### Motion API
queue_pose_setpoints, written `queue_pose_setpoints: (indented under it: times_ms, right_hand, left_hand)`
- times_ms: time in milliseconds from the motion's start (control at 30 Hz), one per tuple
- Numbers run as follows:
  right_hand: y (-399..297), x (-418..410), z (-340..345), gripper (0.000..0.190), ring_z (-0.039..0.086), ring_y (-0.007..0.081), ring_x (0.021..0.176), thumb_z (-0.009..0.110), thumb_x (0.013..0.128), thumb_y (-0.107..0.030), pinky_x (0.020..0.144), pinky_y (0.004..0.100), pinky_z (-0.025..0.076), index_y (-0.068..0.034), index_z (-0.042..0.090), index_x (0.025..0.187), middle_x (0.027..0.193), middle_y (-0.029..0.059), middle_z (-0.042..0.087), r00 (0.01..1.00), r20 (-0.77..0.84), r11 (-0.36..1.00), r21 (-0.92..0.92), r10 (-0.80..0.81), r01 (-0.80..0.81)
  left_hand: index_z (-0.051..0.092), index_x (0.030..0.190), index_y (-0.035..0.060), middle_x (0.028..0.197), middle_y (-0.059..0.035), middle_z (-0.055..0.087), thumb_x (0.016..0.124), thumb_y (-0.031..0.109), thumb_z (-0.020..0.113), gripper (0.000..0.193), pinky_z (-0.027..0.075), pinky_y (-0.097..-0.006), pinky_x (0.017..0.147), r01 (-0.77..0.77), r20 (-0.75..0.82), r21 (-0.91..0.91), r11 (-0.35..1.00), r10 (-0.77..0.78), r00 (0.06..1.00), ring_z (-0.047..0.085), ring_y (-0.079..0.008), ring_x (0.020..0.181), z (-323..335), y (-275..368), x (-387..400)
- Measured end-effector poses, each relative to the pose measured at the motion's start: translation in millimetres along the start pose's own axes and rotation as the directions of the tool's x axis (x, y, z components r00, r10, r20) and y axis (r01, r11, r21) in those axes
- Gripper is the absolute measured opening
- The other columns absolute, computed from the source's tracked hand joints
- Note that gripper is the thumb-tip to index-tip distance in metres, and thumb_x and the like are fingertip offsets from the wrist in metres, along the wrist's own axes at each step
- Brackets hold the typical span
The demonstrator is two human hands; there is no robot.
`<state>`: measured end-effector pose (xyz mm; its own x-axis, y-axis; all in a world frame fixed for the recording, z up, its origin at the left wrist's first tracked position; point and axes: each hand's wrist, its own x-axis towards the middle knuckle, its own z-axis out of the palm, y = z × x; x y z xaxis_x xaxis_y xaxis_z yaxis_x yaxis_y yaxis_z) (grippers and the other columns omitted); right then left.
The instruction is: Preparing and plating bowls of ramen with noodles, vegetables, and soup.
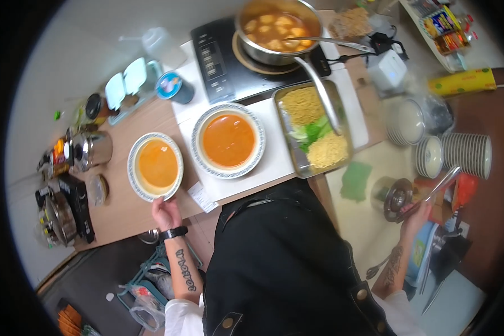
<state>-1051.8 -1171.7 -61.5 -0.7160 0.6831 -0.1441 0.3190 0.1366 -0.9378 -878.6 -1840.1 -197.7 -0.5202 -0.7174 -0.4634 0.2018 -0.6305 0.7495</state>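
My left hand grips the near rim of a patterned bowl of orange soup on the counter, fingers under the edge. To its right stands a larger bowl with the same patterned rim, also filled with orange soup. Far to the right, my right hand is closed around shiny metal tongs, somewhat blurred. Beside that hand, a round metal container stands on the pale surface. A metal tray between the hands holds two mounds of noodles and green leaves.
At the back, a steel pot of broth with round pieces sits on a black induction cooker; its long handle reaches over the tray. Stacked bowls stand at right. A blue-lidded cup and a steel canister are at left.
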Motion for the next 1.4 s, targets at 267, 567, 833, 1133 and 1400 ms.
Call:
queue_pose_setpoints:
  times_ms: [267, 567, 833, 1133, 1400]
  right_hand:
    - [-79, -212, 186, 0.041, 0.052, 0.0082, 0.055, 0.063, 0.089, -0.010, 0.049, 0.0243, 0.044, -0.003, 0.056, 0.129, 0.074, 0.0016, 0.058, 0.552, 0.816, 0.846, -0.165, -0.171, 0.507]
    - [-60, -363, 375, 0.015, 0.068, 0.0331, 0.077, 0.056, 0.083, -0.010, 0.070, 0.0437, 0.054, -0.005, 0.067, 0.091, 0.083, 0.0153, 0.066, -0.184, 0.966, 0.021, 0.190, -0.179, 0.981]
    - [-67, -383, 395, 0.021, 0.068, 0.0335, 0.079, 0.054, 0.086, -0.010, 0.073, 0.0448, 0.055, -0.006, 0.071, 0.097, 0.086, 0.0151, 0.067, -0.154, 0.983, -0.039, 0.150, -0.105, 0.988]
    - [-70, -379, 413, 0.022, 0.069, 0.0326, 0.085, 0.062, 0.082, -0.013, 0.078, 0.0445, 0.054, -0.007, 0.072, 0.101, 0.092, 0.0141, 0.069, -0.084, 0.978, -0.045, 0.077, -0.189, 0.996]
    - [-66, -380, 410, 0.023, 0.068, 0.0342, 0.088, 0.061, 0.084, -0.012, 0.080, 0.0452, 0.053, -0.007, 0.071, 0.103, 0.095, 0.0142, 0.069, -0.074, 0.976, 0.023, 0.080, -0.203, 0.997]
  left_hand:
    - [0.046, 0.136, 0.0087, 0.133, -0.0081, 0.057, 0.084, 0.002, 0.054, 0.052, 0.046, -0.0402, 0.099, 0.098, 0.098, -0.045, 0.994, -0.093, 0.991, 0.057, -0.0237, 0.117, -21, -12, 22]
    - [0.024, 0.153, 0.0112, 0.139, -0.0136, 0.050, 0.096, 0.017, 0.053, 0.065, 0.047, -0.0420, 0.101, 0.205, 0.249, -0.069, 0.976, -0.182, 0.951, 0.057, -0.0265, 0.120, -34, 18, 5]
    - [0.027, 0.154, 0.0097, 0.131, -0.0172, 0.054, 0.097, 0.026, 0.050, 0.064, 0.051, -0.0337, 0.088, 0.213, 0.175, 0.014, 0.977, -0.212, 0.961, 0.062, -0.0278, 0.109, -150, 54, -59]
    - [0.040, 0.144, 0.0025, 0.115, -0.0128, 0.062, 0.097, 0.025, 0.051, 0.054, 0.049, -0.0268, 0.071, 0.340, -0.029, 0.035, 0.940, -0.339, 0.940, 0.065, -0.0197, 0.092, -227, 29, -102]
    - [0.043, 0.143, 0.0051, 0.114, -0.0111, 0.062, 0.097, 0.026, 0.051, 0.051, 0.049, -0.0264, 0.070, 0.413, -0.074, 0.108, 0.904, -0.407, 0.911, 0.064, -0.0205, 0.093, -254, 21, -82]
